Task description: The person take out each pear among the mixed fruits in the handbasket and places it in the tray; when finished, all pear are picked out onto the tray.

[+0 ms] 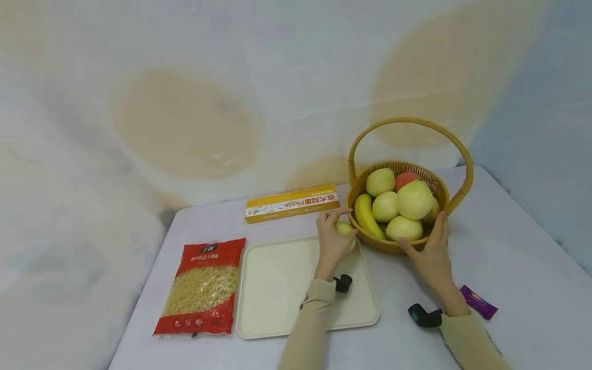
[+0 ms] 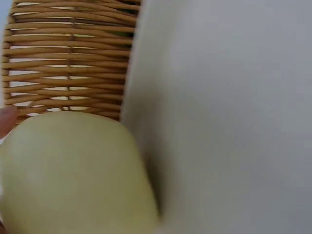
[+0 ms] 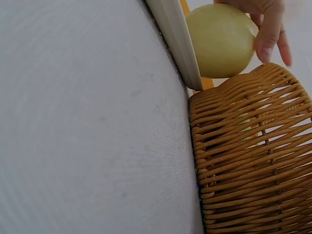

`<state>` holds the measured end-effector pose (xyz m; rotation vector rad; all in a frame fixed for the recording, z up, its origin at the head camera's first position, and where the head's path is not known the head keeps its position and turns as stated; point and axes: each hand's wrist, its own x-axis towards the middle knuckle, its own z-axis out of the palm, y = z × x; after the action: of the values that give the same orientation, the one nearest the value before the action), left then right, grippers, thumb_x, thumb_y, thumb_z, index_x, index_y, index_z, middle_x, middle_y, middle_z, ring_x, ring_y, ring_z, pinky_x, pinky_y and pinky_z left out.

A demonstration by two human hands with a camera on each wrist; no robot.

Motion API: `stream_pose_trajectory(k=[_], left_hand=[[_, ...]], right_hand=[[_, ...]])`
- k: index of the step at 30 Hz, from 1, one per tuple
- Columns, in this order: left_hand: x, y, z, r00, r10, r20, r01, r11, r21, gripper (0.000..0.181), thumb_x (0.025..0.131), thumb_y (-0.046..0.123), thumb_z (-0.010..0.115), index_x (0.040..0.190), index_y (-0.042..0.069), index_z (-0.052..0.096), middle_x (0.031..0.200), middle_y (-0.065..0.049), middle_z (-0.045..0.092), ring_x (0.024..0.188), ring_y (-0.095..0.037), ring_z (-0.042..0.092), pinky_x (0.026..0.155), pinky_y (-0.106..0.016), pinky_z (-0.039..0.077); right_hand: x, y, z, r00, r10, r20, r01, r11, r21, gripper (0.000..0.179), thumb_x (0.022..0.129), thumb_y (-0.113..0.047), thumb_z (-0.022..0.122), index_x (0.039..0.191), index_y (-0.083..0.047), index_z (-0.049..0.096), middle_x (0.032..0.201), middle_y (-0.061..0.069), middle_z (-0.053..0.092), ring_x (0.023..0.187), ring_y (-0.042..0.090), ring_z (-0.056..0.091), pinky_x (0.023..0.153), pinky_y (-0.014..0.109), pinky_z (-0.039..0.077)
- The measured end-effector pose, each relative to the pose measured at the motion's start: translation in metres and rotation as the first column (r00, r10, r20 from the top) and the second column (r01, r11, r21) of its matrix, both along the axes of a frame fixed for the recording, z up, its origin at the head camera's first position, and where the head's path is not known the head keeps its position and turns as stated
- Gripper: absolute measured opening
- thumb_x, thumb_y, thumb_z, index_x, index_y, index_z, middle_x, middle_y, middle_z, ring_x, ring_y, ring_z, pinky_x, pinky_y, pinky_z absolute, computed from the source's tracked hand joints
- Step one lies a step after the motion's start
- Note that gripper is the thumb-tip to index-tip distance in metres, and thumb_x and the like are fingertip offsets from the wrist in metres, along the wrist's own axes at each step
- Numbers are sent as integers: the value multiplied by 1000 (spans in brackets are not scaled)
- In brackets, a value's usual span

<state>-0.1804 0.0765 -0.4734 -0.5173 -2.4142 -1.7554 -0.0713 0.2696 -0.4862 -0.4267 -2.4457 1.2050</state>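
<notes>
In the head view my left hand [image 1: 334, 239] holds a pale yellow-green pear [image 1: 343, 227] between thumb and fingers, just left of the wicker basket [image 1: 384, 247]. The pear [image 2: 73, 170] fills the lower left of the left wrist view, close against the woven wall. From the right wrist side, the pear [image 3: 222, 41] shows by the tray's edge, with the left thumb on it. My right hand [image 1: 435, 259] rests spread against the basket's front right side, fingers fairly straight. Inside the basket lie several similar pears [image 1: 413, 199], a banana [image 1: 366, 216] and a red fruit [image 1: 406, 180].
A cream tray [image 1: 273, 288] lies left of the basket, under my left forearm. Further left is a red pasta bag [image 1: 203, 288]; behind the tray lies a yellow pasta box [image 1: 291, 203]. A purple packet [image 1: 479, 302] sits by my right wrist. The basket's tall handle [image 1: 411, 120] arches upward.
</notes>
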Motion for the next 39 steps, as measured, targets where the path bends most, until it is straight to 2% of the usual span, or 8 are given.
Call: stream_pose_trajectory(k=[5, 10, 14, 18, 22, 26, 31, 39], left_hand=[[0, -4, 9, 999, -7, -49, 13, 994, 112, 38, 79, -3, 71, 115, 9, 66, 101, -11, 48, 97, -25, 44, 89, -40, 40], [-1, 7, 31, 994, -27, -103, 44, 986, 163, 36, 82, 0, 70, 117, 10, 64, 115, -15, 53, 109, -33, 49, 93, -47, 40], [0, 22, 54, 993, -108, -47, 115, 973, 202, 41, 84, 4, 71, 122, 15, 62, 124, -8, 54, 113, -24, 49, 95, -44, 41], [3, 43, 67, 975, -216, 47, 202, 958, 203, 49, 86, 14, 72, 131, 23, 57, 135, -3, 53, 118, -15, 48, 98, -37, 42], [7, 62, 69, 954, -279, 106, 253, 944, 212, 57, 85, 17, 74, 137, 22, 52, 140, -5, 52, 123, -23, 48, 101, -46, 42], [11, 75, 66, 941, -301, 154, 268, 942, 203, 62, 82, 17, 76, 139, 23, 50, 140, -3, 53, 126, -28, 48, 101, -48, 42], [12, 89, 61, 936, -295, 193, 275, 954, 121, 64, 80, 21, 79, 137, 32, 52, 133, 6, 55, 125, -24, 50, 99, -34, 45], [6, 103, 54, 937, -267, 227, 258, 964, 68, 65, 78, 24, 81, 137, 23, 54, 132, 4, 56, 113, -14, 53, 89, -26, 47]], right_hand=[[-2, -4, -3, 1000, 0, 0, 0, 1000, -3, 113, 89, -47, 64, 152, -6, -20, 160, 21, -18, 147, 44, -8, 109, 71, 13], [-4, -1, -2, 1000, 4, -25, -3, 1000, 13, 113, 89, -48, 64, 152, -4, -18, 159, 24, -15, 147, 46, -6, 110, 70, 13], [-7, -2, -3, 1000, 18, -15, -17, 1000, 14, 113, 89, -48, 64, 152, -4, -19, 159, 24, -16, 147, 46, -7, 112, 68, 11], [-4, -1, -4, 1000, -8, 12, 8, 1000, 27, 113, 89, -45, 65, 152, -5, -19, 160, 23, -17, 147, 46, -6, 110, 70, 15], [-2, 1, -4, 1000, -13, 13, 13, 1000, 27, 112, 90, -43, 66, 152, -4, -19, 160, 23, -16, 147, 47, -5, 110, 70, 15], [-1, 0, -2, 1000, -6, 10, 6, 1000, 23, 112, 90, -43, 66, 151, -3, -20, 159, 24, -17, 147, 47, -5, 111, 69, 13], [-1, 0, -1, 1000, -19, 6, 19, 999, 26, 112, 90, -42, 67, 152, -3, -18, 159, 24, -15, 147, 47, -5, 110, 69, 14], [-1, -2, -3, 1000, -22, -9, 22, 1000, 19, 113, 88, -41, 69, 152, -1, -16, 160, 25, -13, 147, 45, -4, 110, 69, 15]])
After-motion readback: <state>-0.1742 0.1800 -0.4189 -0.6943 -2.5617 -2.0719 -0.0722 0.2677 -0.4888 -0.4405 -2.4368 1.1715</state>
